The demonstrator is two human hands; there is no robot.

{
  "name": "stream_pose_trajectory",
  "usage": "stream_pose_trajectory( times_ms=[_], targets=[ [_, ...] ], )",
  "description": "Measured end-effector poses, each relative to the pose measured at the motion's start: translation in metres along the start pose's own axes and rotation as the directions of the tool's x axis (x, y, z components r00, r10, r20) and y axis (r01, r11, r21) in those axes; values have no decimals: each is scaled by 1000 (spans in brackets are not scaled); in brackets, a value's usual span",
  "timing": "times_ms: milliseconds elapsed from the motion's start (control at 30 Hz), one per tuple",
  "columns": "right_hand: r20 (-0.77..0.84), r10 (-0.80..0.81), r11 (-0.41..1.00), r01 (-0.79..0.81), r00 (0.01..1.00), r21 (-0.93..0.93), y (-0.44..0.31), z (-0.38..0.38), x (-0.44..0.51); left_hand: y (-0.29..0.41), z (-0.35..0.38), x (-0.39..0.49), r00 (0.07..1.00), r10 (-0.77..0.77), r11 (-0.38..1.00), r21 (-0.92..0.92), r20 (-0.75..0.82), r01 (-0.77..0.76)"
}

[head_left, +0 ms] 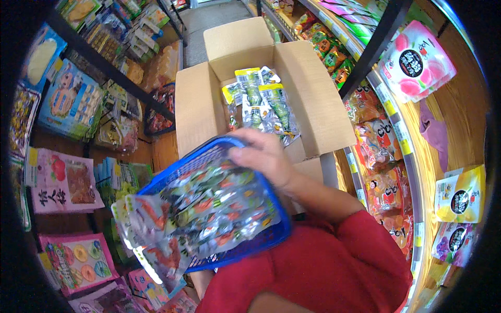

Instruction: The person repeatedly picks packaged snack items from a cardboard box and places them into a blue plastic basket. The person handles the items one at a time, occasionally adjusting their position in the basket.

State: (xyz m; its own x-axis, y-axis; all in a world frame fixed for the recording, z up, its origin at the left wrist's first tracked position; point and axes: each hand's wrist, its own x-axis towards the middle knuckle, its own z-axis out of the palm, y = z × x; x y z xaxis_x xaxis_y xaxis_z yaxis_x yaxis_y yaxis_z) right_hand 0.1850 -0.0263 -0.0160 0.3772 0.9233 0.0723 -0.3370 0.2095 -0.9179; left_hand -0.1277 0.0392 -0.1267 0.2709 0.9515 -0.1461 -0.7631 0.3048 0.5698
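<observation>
My right hand [260, 154] grips the far rim of a blue plastic basket [283, 219], thumb over the edge. The basket is held tilted in front of my body. Inside it lie several clear vacuum packs [219, 207] with reddish and green contents. Larger clear packs [156, 227] stick out over its left end. My left hand is out of sight; a bit of skin shows below the basket. Beyond the basket stands an open cardboard box [313, 90], flaps spread, holding yellow-topped clear packs [274, 105] of green food.
Shelves with hanging snack bags [64, 180] line the left side. On the right, a wooden shelf [391, 156] with price tags holds candy bags [377, 141] and pink pouches [419, 62]. A black shelf post [375, 47] rises beside the box. Behind it runs a grey floor aisle [213, 23].
</observation>
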Motion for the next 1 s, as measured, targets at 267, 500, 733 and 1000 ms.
stream_pose_trajectory(
  times_ms=[267,500,733,1000],
  targets=[
    [252,198,955,-245,947,169,35,52,-2,11,-15,-2,999,11,1000,15,-37,-10],
    [243,292,956,-284,925,-71,51,61,7,28,-28,-12,998,42,999,-26,-39,-43],
    [207,310,917,-235,928,-321,105,69,13,42,-42,-28,997,69,993,-92,-31,-72],
    [183,235,947,-182,955,-266,103,54,15,38,-46,-49,996,87,980,-177,-22,-89]
  ],
)
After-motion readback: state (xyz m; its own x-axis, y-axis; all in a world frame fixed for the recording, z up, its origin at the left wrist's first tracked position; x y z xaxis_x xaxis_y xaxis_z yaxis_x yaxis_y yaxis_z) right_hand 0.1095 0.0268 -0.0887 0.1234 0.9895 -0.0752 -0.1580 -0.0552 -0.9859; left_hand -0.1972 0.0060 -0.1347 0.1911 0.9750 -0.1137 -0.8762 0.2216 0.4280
